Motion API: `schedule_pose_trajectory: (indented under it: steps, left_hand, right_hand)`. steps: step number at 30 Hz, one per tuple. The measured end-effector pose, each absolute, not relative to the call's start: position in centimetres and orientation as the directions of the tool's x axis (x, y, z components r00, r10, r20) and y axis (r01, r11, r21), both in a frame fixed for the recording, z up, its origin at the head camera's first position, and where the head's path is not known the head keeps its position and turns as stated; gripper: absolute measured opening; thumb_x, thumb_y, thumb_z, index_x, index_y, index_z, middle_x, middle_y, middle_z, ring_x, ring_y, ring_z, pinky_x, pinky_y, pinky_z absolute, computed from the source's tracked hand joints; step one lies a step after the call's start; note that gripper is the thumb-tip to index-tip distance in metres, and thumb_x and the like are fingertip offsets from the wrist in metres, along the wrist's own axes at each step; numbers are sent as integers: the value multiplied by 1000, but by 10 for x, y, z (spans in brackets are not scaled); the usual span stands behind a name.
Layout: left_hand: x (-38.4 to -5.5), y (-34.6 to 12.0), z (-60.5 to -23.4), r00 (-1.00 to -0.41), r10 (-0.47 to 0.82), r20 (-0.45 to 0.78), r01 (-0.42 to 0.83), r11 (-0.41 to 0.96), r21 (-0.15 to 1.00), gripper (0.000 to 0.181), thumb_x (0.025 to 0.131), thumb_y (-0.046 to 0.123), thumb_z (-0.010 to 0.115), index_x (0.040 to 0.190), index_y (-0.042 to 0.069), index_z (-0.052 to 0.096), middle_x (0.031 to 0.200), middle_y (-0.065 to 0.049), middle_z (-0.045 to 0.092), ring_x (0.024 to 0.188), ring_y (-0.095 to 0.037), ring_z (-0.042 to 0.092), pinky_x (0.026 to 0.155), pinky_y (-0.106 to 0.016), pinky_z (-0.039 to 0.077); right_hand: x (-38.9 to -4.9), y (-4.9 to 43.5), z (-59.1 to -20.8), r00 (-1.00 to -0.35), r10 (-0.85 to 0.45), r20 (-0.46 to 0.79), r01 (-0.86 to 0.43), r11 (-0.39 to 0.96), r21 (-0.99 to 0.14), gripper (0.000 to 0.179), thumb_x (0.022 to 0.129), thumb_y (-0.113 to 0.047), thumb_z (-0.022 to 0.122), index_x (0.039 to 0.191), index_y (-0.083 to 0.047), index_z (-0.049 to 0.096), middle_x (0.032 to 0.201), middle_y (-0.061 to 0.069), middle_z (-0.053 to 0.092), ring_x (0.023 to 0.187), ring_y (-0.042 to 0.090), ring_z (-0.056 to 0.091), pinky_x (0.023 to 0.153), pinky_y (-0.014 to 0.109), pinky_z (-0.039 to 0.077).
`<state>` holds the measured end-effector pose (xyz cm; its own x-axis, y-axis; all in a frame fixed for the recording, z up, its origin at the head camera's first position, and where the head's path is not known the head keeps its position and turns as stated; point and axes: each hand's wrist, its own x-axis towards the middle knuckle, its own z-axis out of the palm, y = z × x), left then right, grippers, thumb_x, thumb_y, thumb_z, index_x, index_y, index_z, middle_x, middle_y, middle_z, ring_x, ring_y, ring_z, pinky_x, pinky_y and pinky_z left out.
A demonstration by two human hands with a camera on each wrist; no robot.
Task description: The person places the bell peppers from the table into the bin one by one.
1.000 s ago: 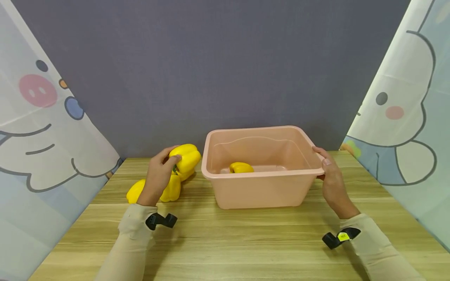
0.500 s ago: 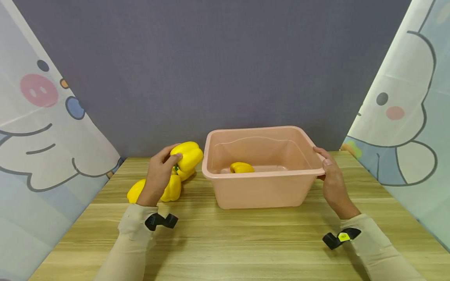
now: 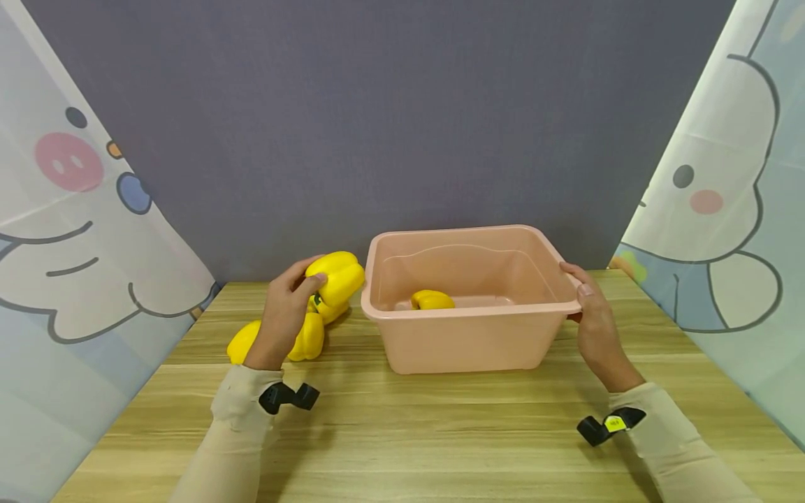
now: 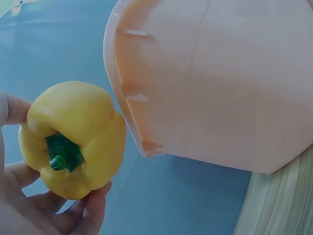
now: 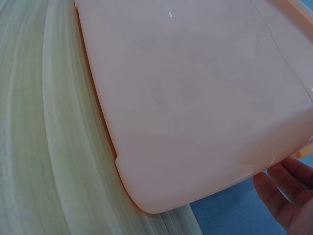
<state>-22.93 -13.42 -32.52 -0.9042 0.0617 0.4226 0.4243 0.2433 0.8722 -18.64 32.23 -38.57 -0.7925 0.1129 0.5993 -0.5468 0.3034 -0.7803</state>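
1 yel. pepper [image 3: 341, 271] pinched in L hand [image 3: 286, 304], just L of pink bin [image 3: 465, 342], contact unclear; R hand [image 3: 597, 323] grips bin's R rim. Other peppers [image 3: 307, 338] by L hand, 1 more pepper [image 3: 432, 300] in bin; tbl [image 3: 428, 433] runs wide in front, grey wall [image 3: 402, 126] close behind

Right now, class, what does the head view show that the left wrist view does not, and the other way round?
Only head: the right hand gripping the tub, the inside pepper, and loose peppers by the left forearm.
Only left wrist: ribs under the tub's rim.
Both: the left hand holding the held pepper, the tub, and the table.
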Motion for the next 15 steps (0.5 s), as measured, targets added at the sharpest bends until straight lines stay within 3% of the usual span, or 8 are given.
schedule_pose_trajectory:
  steps: [15]
  left_hand:
    - [-225, -129, -322, -886, 80, 456, 462, 208, 862, 41, 103, 28, 58, 140, 10, 58, 135, -5, 58, 115, -20, 55, 95, -22, 46]
  right_hand:
    - [-186, 322, -386, -797, 121, 591, -534, 314, -785, 52, 110, -32, 22, 150, -4, 41, 133, 1, 48, 101, 17, 52, 75, 17, 47]
